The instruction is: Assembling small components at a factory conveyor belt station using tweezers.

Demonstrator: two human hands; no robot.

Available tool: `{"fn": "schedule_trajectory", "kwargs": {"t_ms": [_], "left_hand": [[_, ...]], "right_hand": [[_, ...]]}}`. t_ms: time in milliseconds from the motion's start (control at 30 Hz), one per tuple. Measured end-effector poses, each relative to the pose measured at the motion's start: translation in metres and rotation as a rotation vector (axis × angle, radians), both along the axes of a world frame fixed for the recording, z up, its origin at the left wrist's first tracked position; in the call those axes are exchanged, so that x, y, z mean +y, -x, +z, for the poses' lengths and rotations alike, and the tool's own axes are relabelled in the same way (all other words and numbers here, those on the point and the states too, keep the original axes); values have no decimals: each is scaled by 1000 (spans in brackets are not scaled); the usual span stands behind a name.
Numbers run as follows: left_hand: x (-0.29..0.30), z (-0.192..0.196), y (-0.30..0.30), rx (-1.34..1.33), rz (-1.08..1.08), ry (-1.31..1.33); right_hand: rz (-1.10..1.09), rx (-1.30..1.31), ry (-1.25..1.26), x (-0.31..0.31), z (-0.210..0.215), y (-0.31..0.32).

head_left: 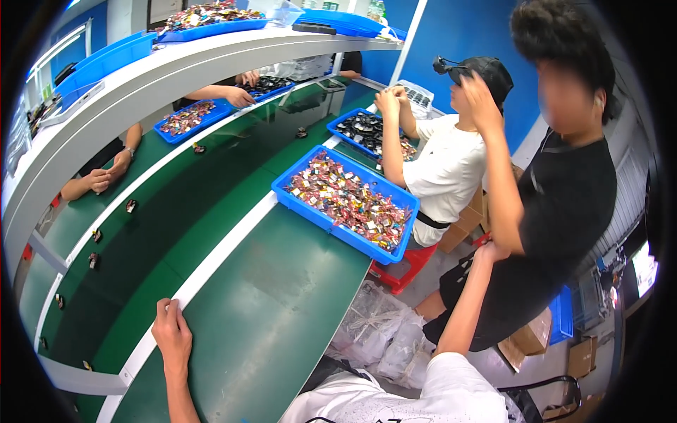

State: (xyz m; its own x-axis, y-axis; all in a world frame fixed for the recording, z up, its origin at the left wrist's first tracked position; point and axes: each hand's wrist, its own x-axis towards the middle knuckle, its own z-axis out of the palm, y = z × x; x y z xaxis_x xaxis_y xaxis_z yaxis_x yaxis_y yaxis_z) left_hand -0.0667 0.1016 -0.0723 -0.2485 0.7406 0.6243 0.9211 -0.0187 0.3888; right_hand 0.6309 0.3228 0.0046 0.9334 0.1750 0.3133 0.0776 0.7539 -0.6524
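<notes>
My left hand [171,331] rests on the white rail [204,282] along the green bench [275,282]; its fingers are curled in and the palm side is hidden. Stretched out to the right, my right hand [490,252] is at the bent elbow of a standing person in black [564,190] and seems to touch it; its fingers are partly hidden. Beyond the bench's bare part lies a blue tray [321,224] heaped with small wired parts [345,201] in red, white and yellow, apart from both hands.
Left of the rail, a dark green belt [176,225] carries several scattered small parts. A person in a white shirt [448,151] sits beside another blue tray [331,128]. Other workers' hands [106,176] are across the belt. A white shelf [141,77] arches overhead. Plastic bags [381,331] lie below the bench.
</notes>
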Motion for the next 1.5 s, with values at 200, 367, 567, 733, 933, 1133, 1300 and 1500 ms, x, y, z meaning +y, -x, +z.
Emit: {"fn": "schedule_trajectory", "kwargs": {"t_ms": [200, 367, 567, 733, 933, 1133, 1300, 1500], "left_hand": [[-5, 3, 4, 34, 16, -3], [-3, 2, 6, 18, 9, 1], [0, 6, 0, 58, 5, -11], [-5, 2, 3, 39, 35, 23], [0, 3, 2, 53, 29, 16], [1, 2, 2, 72, 35, 13], [-5, 5, -1, 45, 46, 38], [-4, -1, 3, 15, 33, 41]], "right_hand": [[402, -145, 380, -80, -93, 195], [1054, -310, 498, -130, -85, 318], [1571, -842, 629, -153, -75, 398], [1443, -1086, 537, -156, -80, 407], [1535, -888, 573, -147, -77, 404], [1504, -991, 608, -148, -70, 406], [1521, -975, 620, -154, -66, 405], [1378, -683, 563, -152, -76, 386]]}}
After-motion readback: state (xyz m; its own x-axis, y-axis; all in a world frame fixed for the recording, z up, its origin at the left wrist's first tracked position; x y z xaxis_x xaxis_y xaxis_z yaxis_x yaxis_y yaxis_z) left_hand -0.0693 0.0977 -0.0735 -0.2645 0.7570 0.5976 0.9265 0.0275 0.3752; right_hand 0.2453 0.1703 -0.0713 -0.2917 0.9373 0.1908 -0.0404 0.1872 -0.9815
